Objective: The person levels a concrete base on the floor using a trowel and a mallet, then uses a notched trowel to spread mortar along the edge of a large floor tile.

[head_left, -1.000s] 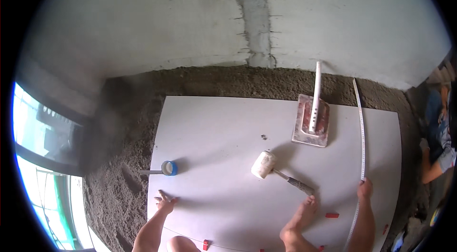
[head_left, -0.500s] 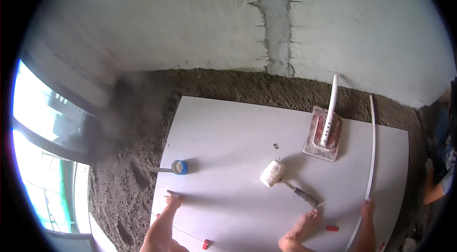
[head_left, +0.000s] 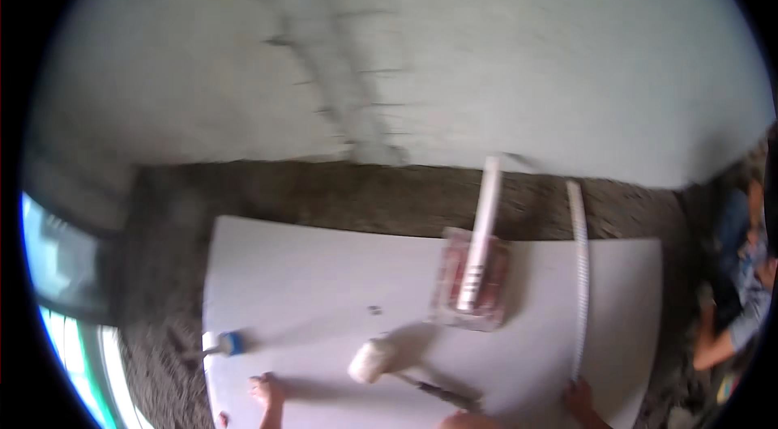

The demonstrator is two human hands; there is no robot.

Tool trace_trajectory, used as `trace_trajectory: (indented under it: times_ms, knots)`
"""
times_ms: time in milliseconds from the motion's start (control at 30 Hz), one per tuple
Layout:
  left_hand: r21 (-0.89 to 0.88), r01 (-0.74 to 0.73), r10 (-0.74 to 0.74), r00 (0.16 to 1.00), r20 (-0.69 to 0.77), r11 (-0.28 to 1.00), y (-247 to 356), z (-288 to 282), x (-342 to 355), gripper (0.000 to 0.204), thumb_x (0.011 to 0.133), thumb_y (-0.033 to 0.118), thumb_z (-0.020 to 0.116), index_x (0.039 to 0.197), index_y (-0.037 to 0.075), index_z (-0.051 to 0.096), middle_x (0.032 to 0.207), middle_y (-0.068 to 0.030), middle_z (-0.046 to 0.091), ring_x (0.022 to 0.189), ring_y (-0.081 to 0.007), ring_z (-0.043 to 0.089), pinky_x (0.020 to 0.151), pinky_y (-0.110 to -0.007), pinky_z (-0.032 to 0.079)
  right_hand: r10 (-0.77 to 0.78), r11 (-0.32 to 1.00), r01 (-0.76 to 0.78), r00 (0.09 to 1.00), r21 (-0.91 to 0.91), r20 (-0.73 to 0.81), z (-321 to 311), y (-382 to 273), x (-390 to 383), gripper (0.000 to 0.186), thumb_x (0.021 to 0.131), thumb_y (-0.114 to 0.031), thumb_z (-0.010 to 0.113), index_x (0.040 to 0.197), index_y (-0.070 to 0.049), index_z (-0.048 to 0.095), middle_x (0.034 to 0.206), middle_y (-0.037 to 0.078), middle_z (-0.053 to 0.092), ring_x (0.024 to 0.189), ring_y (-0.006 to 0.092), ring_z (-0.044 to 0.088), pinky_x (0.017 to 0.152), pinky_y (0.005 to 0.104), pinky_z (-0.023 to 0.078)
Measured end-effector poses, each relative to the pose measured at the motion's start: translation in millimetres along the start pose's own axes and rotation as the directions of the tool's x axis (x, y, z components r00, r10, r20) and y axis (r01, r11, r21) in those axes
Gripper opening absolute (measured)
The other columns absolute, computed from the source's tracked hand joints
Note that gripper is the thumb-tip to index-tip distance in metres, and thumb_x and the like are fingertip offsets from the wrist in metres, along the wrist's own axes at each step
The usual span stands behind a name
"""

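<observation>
Camera view has tilted upward against the frames of a second ago: the plastered wall (head_left: 454, 56) now fills most of the picture, and the large white floor tile (head_left: 324, 299) with the hands has dropped to the lower edge. The frame is motion-blurred. Objects on the tile keep their earlier layout, so the change reads as head movement, not work done on the tile.

Left hand (head_left: 267, 393) rests flat on the tile near its left front part, fingers spread, gripping nothing. Right hand (head_left: 579, 398) lies at the lower end of the long white straightedge (head_left: 579, 275), touching it; whether the fingers close round it cannot be told, as the hand is cut by the picture edge.

White rubber mallet (head_left: 371, 362) lies between the two hands, head toward the left, dark handle running down to the right; neither hand touches it. A trowel on a red-patterned block (head_left: 474, 275) sits further back on the tile, just left of the straightedge. A small blue-and-white object (head_left: 225, 343) lies at the tile's left edge, beside the sand bed (head_left: 162, 267). A second person (head_left: 741, 283) crouches at the far right.
</observation>
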State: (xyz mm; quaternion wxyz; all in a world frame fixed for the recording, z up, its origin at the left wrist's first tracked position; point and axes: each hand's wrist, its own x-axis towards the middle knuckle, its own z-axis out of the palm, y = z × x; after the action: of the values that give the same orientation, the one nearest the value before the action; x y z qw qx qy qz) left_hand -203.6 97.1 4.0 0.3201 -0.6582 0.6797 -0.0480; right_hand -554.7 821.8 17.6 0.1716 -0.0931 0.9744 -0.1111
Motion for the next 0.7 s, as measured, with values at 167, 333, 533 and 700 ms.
trace_trajectory:
  times_ms: [167,333,533,700]
  knots:
    - [-0.055,-0.014,0.015,1.000,0.020,0.998,43,-60,13,0.057,0.094,0.044,0.043,0.128,-0.001,0.046,0.109,-0.0255,0.062,0.104,-0.0442,0.059,0.091,-0.049,0.048,0.165,0.977,-0.182,0.976,0.113,0.145,-24,-10,-7,0.027,0.088,-0.029,0.055,0.094,-0.003,0.056,0.091,0.022,0.058,0.084,0.0415,0.058,0.070,0.0521,0.048]
    - [0.222,-0.444,0.435,0.896,0.089,0.868,97,-138,3,0.040,0.093,0.037,0.048,0.125,0.012,0.054,0.117,-0.0198,0.062,0.107,-0.0404,0.059,0.088,-0.047,0.050,0.149,0.984,-0.163,0.974,0.071,0.168,-35,-25,15,0.029,0.091,-0.031,0.054,0.098,-0.003,0.054,0.101,0.021,0.057,0.085,0.0416,0.059,0.072,0.0519,0.049]
    - [0.020,-0.659,0.594,0.664,-0.455,0.752,275,-265,-92,0.030,0.096,0.029,0.042,0.094,0.010,0.066,0.097,-0.0154,0.067,0.093,-0.0357,0.062,0.079,-0.046,0.049,0.239,0.971,-0.234,0.949,-0.047,0.204,-44,-37,34,0.033,0.095,-0.033,0.048,0.090,-0.004,0.062,0.089,0.020,0.063,0.078,0.0383,0.063,0.069,0.0492,0.050]
    - [0.197,-0.974,0.524,-0.226,-0.821,-0.112,377,-312,-239,0.014,0.073,-0.002,0.066,0.084,0.007,0.067,0.089,-0.0102,0.069,0.081,-0.0286,0.066,0.072,-0.038,0.053,0.129,0.989,-0.109,0.967,-0.099,0.221,-57,-39,44,0.036,0.095,-0.035,0.049,0.079,-0.007,0.066,0.080,0.016,0.065,0.069,0.0351,0.064,0.065,0.0470,0.051]
